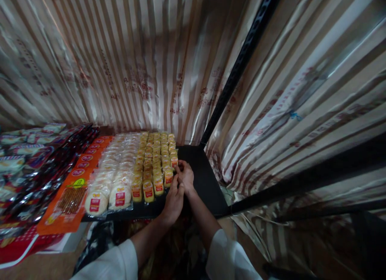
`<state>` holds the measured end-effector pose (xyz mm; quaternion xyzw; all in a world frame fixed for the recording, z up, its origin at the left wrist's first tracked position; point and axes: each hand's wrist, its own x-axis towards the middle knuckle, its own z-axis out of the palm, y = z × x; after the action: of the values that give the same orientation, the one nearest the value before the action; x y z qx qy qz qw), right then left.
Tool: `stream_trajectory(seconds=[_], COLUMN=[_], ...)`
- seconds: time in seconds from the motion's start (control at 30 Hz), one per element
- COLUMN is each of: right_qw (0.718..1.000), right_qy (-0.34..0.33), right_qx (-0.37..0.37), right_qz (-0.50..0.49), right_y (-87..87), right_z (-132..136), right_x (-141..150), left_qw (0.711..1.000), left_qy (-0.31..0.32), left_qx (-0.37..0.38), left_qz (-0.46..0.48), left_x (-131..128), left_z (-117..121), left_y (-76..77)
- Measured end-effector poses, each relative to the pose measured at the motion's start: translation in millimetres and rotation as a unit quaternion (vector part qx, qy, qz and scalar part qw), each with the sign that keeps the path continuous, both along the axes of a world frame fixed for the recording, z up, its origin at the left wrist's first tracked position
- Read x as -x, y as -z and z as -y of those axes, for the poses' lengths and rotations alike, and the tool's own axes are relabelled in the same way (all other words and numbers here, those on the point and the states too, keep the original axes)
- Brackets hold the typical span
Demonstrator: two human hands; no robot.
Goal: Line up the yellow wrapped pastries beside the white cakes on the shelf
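Observation:
My right hand point(186, 177) is at the right end of the yellow snack packets, its fingers curled against the edge of a small yellow packet with a red label point(174, 161). Just below it is my left hand point(174, 201), fingers stretched out and pointing up towards the same column; the two hands touch or nearly touch. Several columns of yellow packets point(148, 191) stand in close rows on a black shelf point(205, 179). To their left are two columns of round white rice crackers in clear wrappers point(120, 195). The fingertips are partly hidden.
An orange bag with pretzel-like sticks point(72, 199) lies left of the crackers, beside dark shiny packets point(39, 183). A black slotted post point(238, 71) rises behind the shelf corner. Striped plastic sheeting point(135, 50) hangs behind, and a black beam point(316, 179) runs along the right.

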<state>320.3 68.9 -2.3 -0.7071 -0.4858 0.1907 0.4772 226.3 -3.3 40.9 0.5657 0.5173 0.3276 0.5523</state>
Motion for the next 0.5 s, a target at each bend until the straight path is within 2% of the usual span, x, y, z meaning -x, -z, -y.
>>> stream_trajectory(seconds=[0.3, 0.43, 0.5], right_qw=[0.991, 0.986, 0.985], right_qy=[-0.048, -0.09, -0.083], right_qx=[-0.021, 0.014, 0.032], right_qz=[-0.126, -0.138, -0.146], right_y=[2.5, -5.4, -8.6], right_z=[1.8, 5.0, 3.0], right_x=[-3.8, -16.8, -23.8], left_qw=[0.99, 0.983, 0.98], left_qy=[-0.03, -0.059, -0.063], left_qx=[0.059, 0.085, 0.082], left_qz=[0.127, 0.15, 0.168], left_x=[-12.3, -26.3, -32.4], left_z=[0.4, -6.9, -11.1], left_y=[15.1, 18.7, 21.8])
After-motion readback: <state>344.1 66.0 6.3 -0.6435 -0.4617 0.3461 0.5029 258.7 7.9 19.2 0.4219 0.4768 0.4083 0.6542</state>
